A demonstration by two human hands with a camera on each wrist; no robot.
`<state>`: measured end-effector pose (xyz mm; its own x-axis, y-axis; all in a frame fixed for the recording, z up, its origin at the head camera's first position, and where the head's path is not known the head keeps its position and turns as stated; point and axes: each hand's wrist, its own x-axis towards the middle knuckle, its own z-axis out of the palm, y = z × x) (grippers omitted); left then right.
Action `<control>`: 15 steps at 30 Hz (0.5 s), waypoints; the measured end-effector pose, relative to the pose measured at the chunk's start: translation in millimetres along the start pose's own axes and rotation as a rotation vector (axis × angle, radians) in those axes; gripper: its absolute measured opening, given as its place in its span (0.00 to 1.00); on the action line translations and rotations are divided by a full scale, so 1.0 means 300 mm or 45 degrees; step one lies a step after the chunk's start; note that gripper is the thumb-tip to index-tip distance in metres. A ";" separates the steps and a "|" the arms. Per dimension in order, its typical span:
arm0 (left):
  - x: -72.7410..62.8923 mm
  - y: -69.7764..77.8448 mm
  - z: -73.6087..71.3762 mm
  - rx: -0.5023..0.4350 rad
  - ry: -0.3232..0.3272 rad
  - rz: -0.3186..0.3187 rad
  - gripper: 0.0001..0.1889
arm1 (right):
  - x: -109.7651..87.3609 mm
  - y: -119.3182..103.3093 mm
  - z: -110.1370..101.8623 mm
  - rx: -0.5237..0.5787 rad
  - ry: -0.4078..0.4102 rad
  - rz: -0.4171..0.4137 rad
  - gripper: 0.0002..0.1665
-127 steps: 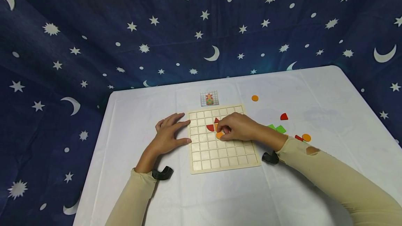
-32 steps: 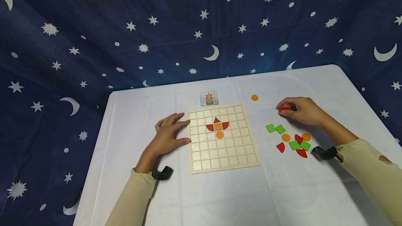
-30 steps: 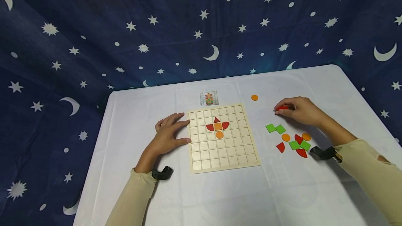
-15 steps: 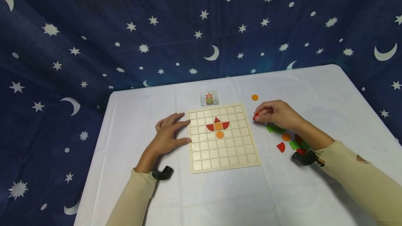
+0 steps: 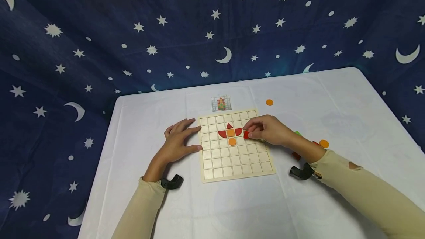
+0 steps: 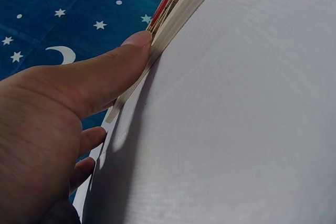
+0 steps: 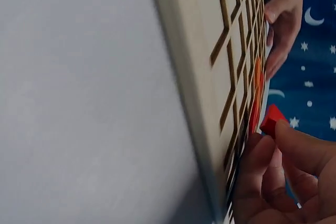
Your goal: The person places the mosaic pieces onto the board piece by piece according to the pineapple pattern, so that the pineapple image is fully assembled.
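My right hand (image 5: 267, 130) pinches a red quarter-circle tile (image 5: 246, 134) between thumb and fingers, over the right part of a pale wooden grid board (image 5: 237, 178). In the right wrist view the red tile (image 7: 273, 118) shows at the fingertips, tilted above the board's surface. On the board, a red triangle (image 5: 229, 126) tops an orange square (image 5: 230, 133), with red quarter-circles (image 5: 222, 134) on both sides and an orange disc (image 5: 232, 141) below. My left hand (image 5: 179, 141) lies spread along the board's left side, its thumb (image 6: 131, 51) touching the edge.
Behind the board lies a small pattern card (image 5: 221, 103) showing a coloured figure on a grid. A lone orange disc (image 5: 269, 102) sits back right. Under the right forearm, red and green tiles are partly hidden near another orange disc (image 5: 324, 143).
The right hand placed an orange disc, went right and picked up the red quarter-circle, then carried it leftward over the board. A second red quarter-circle now shows beside the orange square. Left hand stayed put.
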<state>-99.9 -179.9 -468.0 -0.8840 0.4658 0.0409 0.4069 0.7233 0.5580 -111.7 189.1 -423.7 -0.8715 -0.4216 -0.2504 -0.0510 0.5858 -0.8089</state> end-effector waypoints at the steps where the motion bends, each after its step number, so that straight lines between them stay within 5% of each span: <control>1: 0.000 0.000 -0.001 -0.003 -0.003 -0.003 0.38 | 0.005 -0.007 0.009 -0.007 0.000 -0.012 0.11; 15: -0.001 0.004 -0.005 -0.014 -0.009 -0.009 0.38 | 0.032 -0.050 0.078 -0.192 0.030 -0.073 0.07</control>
<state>-99.7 -179.9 -466.3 -0.8852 0.4642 0.0311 0.3981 0.7211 0.5671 -108.0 160.3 -426.5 -0.8762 -0.4420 -0.1923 -0.1717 0.6591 -0.7322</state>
